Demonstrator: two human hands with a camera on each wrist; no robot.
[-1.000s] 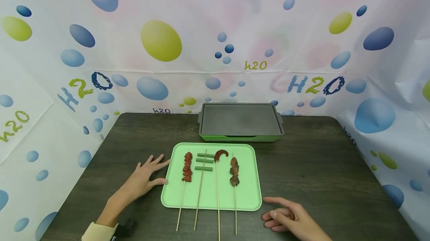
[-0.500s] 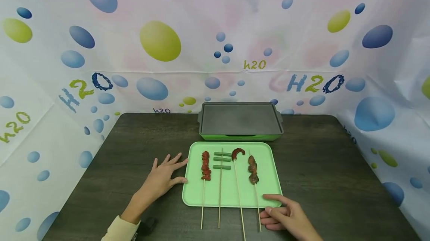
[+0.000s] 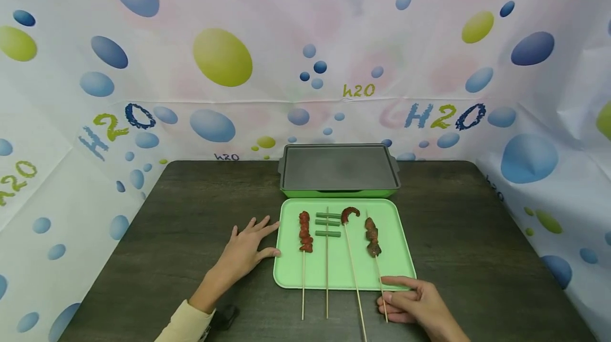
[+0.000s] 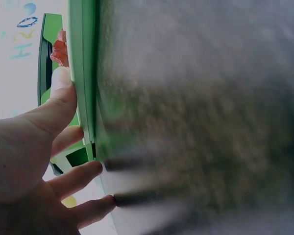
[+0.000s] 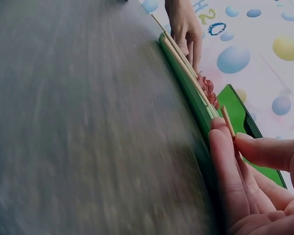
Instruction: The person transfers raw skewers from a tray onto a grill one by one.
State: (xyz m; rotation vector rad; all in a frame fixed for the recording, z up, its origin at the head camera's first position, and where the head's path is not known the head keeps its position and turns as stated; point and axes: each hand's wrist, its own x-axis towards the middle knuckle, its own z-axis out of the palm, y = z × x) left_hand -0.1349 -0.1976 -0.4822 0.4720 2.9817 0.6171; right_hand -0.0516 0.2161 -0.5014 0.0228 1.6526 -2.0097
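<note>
From my remote seat, I see the light green plastic tray (image 3: 401,257) has slid toward 3 o'clock across the dark wood-grain table (image 3: 153,246) over the last second, and it now sits squarely in line with the grey-topped green griddle pan (image 3: 338,169) at 12 o'clock of it. My left hand (image 3: 245,252) has followed it, fingers spread and nearly flat on the table, the thumb and fingertips touching the tray's 9 o'clock rim; it grips nothing. My right hand (image 3: 412,305) has closed in from the 5 o'clock side: the index finger lies along the tray's near rim while thumb and finger pinch the thin bamboo stick of the dark brown meat skewer (image 3: 373,244), as the right wrist view shows. So I judge the pushing is about done and this skewer is being taken up.

That skewer lies at the 3 o'clock end of the row, long axis running roughly 12 to 6, leaning slightly toward 5, meat end pointing at the griddle, bare stick overhanging the near rim. Beside it lie the curled red octopus skewer (image 3: 350,215), the green bean skewer (image 3: 328,225) and the red sausage skewer (image 3: 305,238), all nearly parallel.
</note>
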